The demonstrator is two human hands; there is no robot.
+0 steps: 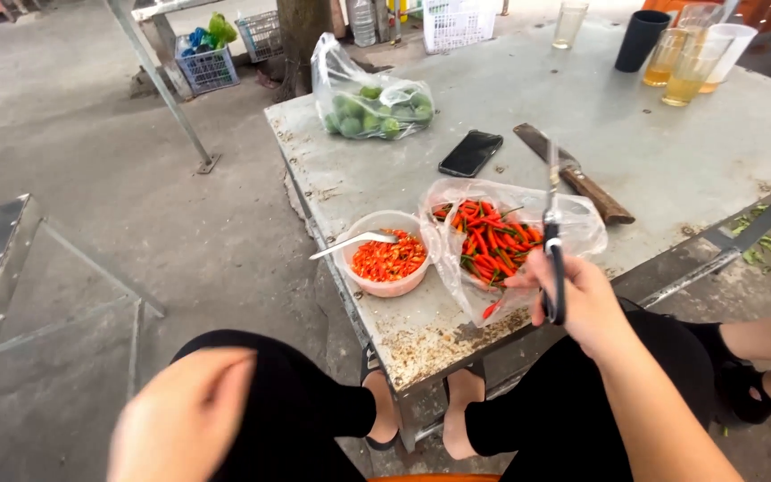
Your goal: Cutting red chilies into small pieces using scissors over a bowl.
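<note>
Scissors [552, 234] stand upright, gripped in the right hand [582, 299] just near the chilli bag [501, 241]; left hand [180, 415] rests empty on the knee.

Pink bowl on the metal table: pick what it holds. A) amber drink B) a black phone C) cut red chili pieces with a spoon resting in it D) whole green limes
C: the pink bowl is filled with chopped red chili, and a metal spoon leans on its rim, handle pointing left.
</note>
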